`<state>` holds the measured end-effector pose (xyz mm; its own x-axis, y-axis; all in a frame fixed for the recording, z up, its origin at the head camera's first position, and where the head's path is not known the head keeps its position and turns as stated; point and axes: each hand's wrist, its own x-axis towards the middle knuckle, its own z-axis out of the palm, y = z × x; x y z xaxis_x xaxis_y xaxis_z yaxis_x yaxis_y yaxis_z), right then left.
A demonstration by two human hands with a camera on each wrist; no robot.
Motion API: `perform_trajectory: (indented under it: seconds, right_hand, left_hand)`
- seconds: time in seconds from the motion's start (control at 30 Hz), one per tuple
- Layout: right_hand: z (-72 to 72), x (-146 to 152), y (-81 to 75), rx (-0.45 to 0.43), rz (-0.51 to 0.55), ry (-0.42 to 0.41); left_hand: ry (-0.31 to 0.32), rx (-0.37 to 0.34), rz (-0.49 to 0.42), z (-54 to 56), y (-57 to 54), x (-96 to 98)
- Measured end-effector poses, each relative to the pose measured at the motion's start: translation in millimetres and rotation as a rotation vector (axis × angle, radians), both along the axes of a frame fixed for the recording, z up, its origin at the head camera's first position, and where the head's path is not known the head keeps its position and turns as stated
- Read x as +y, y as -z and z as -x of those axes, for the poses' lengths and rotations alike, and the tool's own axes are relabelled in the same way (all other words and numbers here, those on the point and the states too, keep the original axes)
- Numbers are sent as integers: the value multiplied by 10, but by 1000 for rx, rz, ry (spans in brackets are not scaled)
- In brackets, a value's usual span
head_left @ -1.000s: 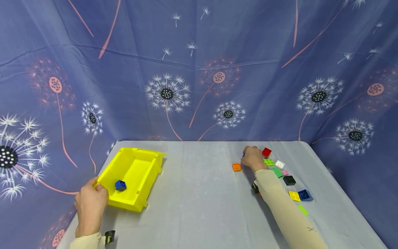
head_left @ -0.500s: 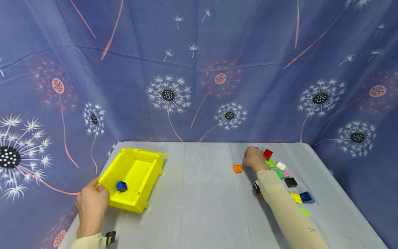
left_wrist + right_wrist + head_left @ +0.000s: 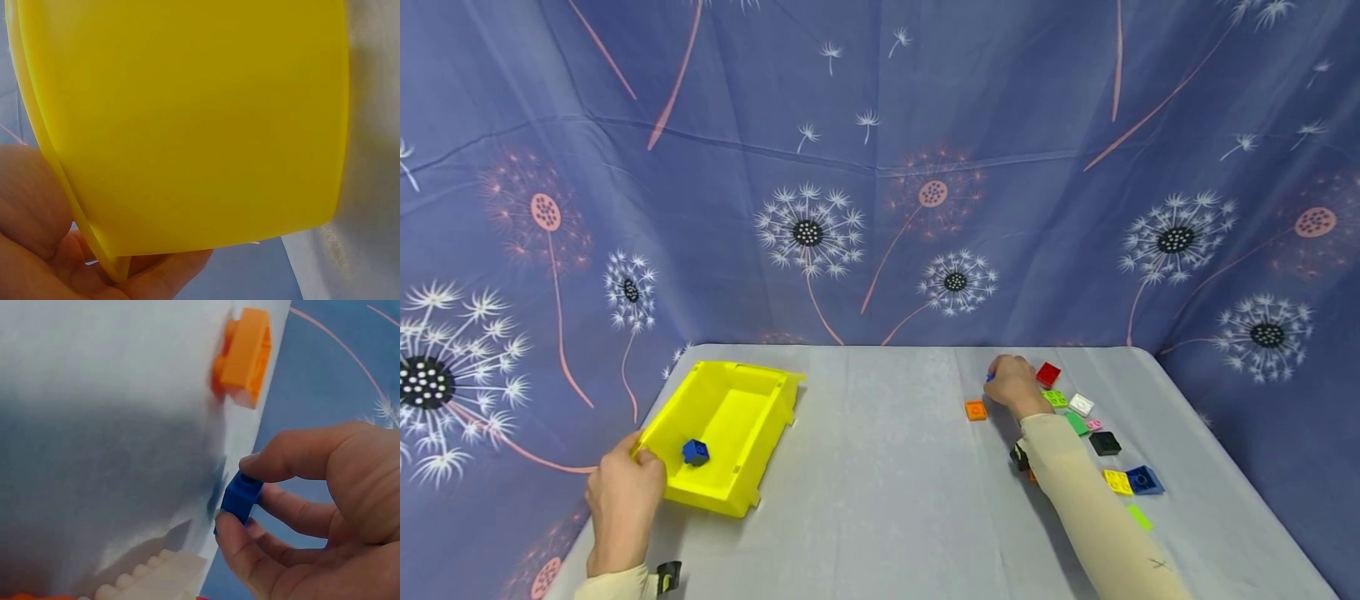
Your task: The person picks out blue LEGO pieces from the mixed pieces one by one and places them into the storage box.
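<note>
My left hand (image 3: 627, 500) grips the near left corner of a yellow plastic bin (image 3: 763, 454), thumb over the rim and fingers beneath in the left wrist view. Inside the bin lies a blue toy brick (image 3: 696, 452). Towards the back right of the table, my right hand (image 3: 1017, 387) pinches another blue toy brick (image 3: 240, 499) between thumb and fingertips, close to the surface. Left of that hand lies an orange brick (image 3: 976, 410), also seen in the right wrist view. A red brick (image 3: 1048, 375) lies just right of the hand.
Several loose bricks spread along the right side, among them a white one (image 3: 1081, 404), a black one (image 3: 1105, 443), a yellow one (image 3: 1117, 482) and a dark blue one (image 3: 1145, 480). Another orange piece is mostly hidden under the right wrist. Patterned blue cloth (image 3: 880, 250) borders the grey table (image 3: 880, 500).
The head view has shifted slightly, so everything sits a little lower and further right. Both hands keep their holds almost in place.
</note>
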<state>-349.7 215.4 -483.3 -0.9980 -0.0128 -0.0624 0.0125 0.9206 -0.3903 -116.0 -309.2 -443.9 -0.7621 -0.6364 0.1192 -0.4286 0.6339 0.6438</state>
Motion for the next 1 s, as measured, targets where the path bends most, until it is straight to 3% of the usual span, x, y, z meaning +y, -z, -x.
perform_trajectory:
  seconds: [0.43,1.0]
  right_hand:
    - [-85,-146,-254,15,53,-9]
    - [-319,-483,-728,181,145,-113]
  left_hand:
    - [-12,-16,-13,18,2,3]
    - [-3,-32,-31,14,-6,9]
